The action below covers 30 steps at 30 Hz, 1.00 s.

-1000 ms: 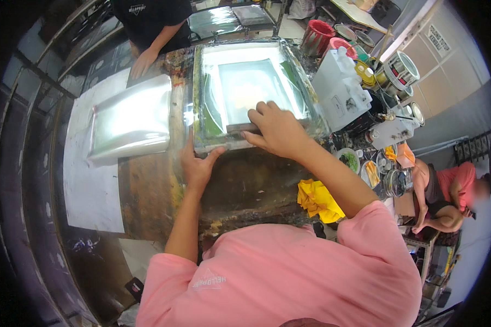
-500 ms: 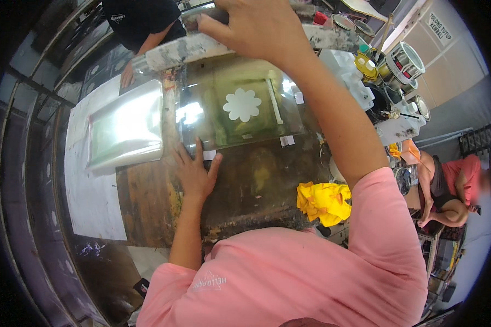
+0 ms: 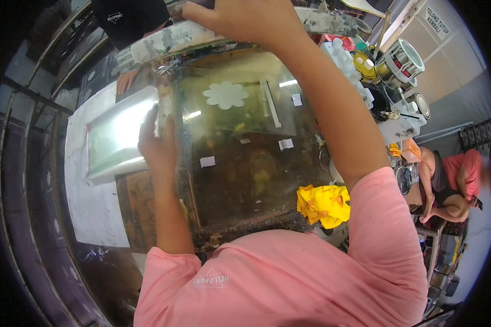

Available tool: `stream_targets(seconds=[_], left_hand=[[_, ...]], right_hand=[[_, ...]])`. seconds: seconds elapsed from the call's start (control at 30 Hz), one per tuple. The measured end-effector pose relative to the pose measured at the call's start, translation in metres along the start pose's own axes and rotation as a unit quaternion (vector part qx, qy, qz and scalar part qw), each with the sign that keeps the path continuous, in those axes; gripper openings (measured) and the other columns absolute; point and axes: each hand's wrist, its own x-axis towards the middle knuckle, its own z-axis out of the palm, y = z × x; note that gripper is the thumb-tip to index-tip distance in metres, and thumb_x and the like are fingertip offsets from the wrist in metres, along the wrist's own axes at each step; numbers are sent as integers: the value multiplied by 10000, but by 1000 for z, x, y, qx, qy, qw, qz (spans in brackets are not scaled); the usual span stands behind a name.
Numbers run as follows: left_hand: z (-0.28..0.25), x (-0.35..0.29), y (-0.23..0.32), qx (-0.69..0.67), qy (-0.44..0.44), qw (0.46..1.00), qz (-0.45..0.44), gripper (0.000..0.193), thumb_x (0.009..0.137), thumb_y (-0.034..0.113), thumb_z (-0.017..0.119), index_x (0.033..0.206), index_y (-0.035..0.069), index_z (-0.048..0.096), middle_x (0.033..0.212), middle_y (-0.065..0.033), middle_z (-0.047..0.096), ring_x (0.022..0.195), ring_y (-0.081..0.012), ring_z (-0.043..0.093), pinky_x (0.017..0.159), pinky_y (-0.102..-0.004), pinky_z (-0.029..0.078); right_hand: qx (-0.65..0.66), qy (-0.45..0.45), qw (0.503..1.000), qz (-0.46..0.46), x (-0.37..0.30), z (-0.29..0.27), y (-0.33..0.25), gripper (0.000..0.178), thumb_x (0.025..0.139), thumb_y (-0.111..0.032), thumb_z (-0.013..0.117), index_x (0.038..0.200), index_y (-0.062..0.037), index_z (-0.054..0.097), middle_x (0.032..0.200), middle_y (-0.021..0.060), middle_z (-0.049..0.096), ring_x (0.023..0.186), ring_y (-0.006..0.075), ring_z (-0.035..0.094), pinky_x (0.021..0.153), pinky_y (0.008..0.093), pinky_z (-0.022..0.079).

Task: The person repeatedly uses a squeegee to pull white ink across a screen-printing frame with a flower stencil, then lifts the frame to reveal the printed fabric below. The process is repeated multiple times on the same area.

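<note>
Stained table (image 3: 262, 191), cans (image 3: 399, 66) beside; left hand (image 3: 159, 141), fingers apart, at clear sheets (image 3: 117, 133); right hand (image 3: 251, 22) clamped on frame (image 3: 174, 41)

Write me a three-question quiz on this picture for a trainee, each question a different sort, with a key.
1. True or false: the yellow cloth lies to the left of the white flower shape.
2. Choose one. At the raised screen frame is: a) the left hand only; b) the right hand only; c) both hands.
3. Fill in: the left hand is at the ____ edge of the stack of clear sheets, as seen in the picture.

Key: 1. False; it lies to the right. 2. b, the right hand. 3. right.
</note>
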Motion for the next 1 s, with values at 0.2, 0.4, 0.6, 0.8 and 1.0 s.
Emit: stream_targets(seconds=[0.2,0.4,0.6,0.8,1.0], left_hand=[[-67,4,-101,56,30,997,-50,482,975,225,766,1391,-3,685,1361,-205,721,1282,-313,680,1096,-398,492],[-111,48,-215,96,-14,991,-96,550,979,285,745,1475,77,630,1500,-240,609,1406,-395,571,1147,-524,446],[-96,54,-218,385,-51,903,-183,816,1019,660,557,1691,256,330,1733,-308,194,1600,-532,159,1214,-767,164],[-62,-23,-154,270,-52,960,47,666,1084,436,562,1646,115,407,1720,-195,329,1596,-426,268,1264,-692,150],[-43,-35,-133,318,-114,941,-21,640,1104,461,476,1627,94,437,1683,-198,399,1589,-410,296,1280,-682,108]], right_hand=[[-32,-66,997,22,-9,0,-2,611,964,-582,569,848,-15,763,833,226,747,842,389,731,825,519,481],[-76,-47,996,13,-15,3,-8,509,983,-501,597,1043,-26,768,943,185,762,918,373,710,886,486,478],[-61,-32,998,2,-22,5,-8,515,996,-495,594,1071,-16,769,946,231,741,941,410,697,883,504,484],[-47,-35,998,0,-19,4,-4,479,994,-493,603,1015,-41,760,925,225,737,915,435,697,841,522,514],[-77,-7,997,-22,-1,11,8,544,997,-540,571,1159,-60,770,974,241,744,915,458,704,842,517,540]])
